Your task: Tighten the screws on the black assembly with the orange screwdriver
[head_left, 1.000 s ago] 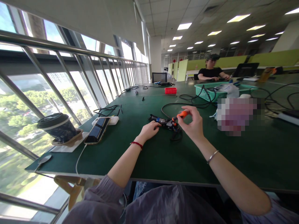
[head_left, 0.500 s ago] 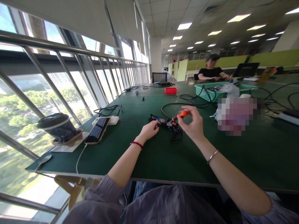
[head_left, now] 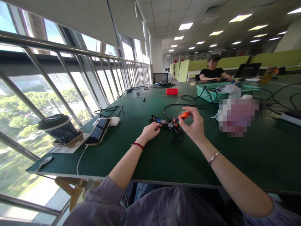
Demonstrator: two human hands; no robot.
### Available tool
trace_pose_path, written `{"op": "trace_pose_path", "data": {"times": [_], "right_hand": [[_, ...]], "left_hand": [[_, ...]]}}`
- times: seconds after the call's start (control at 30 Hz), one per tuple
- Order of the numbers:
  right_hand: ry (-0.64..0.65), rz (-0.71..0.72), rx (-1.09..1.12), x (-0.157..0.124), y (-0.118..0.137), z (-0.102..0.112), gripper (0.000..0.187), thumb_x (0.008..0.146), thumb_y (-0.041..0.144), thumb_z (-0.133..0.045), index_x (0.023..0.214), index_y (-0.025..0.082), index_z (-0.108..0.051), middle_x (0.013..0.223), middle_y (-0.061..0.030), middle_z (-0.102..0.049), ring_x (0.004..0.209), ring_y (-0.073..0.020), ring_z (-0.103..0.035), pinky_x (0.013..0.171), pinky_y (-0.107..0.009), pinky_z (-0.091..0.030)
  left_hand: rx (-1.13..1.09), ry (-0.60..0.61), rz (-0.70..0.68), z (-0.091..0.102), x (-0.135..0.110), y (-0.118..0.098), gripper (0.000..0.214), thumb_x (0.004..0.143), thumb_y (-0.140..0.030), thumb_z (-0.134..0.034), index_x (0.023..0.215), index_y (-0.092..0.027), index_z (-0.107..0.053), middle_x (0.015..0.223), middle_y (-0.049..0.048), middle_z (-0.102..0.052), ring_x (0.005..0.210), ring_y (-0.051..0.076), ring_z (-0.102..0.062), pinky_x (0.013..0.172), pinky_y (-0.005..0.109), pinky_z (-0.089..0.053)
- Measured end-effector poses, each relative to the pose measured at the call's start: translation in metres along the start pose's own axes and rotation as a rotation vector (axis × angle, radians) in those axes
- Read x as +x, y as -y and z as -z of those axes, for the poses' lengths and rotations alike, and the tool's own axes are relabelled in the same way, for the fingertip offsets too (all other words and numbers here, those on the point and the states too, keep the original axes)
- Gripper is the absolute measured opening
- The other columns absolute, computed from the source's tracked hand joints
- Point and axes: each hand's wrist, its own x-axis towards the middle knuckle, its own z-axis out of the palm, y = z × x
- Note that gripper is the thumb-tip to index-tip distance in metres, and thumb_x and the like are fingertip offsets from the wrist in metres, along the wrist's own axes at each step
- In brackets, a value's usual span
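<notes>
My right hand (head_left: 194, 125) pinches an orange-handled screwdriver (head_left: 182, 116), its tip pointing down-left at a small black device (head_left: 164, 122) with wires on the green table (head_left: 164, 157). My left hand (head_left: 150, 131) rests closed on the near end of that device, fingers pressing on it and holding it steady. A black cable (head_left: 177, 137) loops under the device and another runs back from it across the table.
A phone (head_left: 98, 131) on a white charger and a dark paper cup (head_left: 58, 128) lie at the left. A red box (head_left: 171, 91) and a green basket (head_left: 208, 90) with cables stand farther back. Another person (head_left: 213, 72) sits at the far end. A railing and windows run along the left.
</notes>
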Motion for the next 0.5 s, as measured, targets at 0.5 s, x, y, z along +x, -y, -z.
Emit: {"op": "trace_pose_path", "data": {"times": [0.5], "right_hand": [[0.019, -0.034, -0.006, -0.0003, 0.0015, -0.0008, 0.019, 0.078, 0.033, -0.063, 0.093, 0.023, -0.058, 0.063, 0.003, -0.054, 0.062, -0.0167, -0.056, 0.073, -0.037, -0.05]], "left_hand": [[0.008, 0.021, 0.005, 0.0016, 0.0, -0.0011, 0.031, 0.09, -0.024, -0.046, 0.114, -0.026, -0.065, 0.113, 0.0008, -0.063, 0.084, 0.015, -0.063, 0.074, 0.023, -0.049]]}}
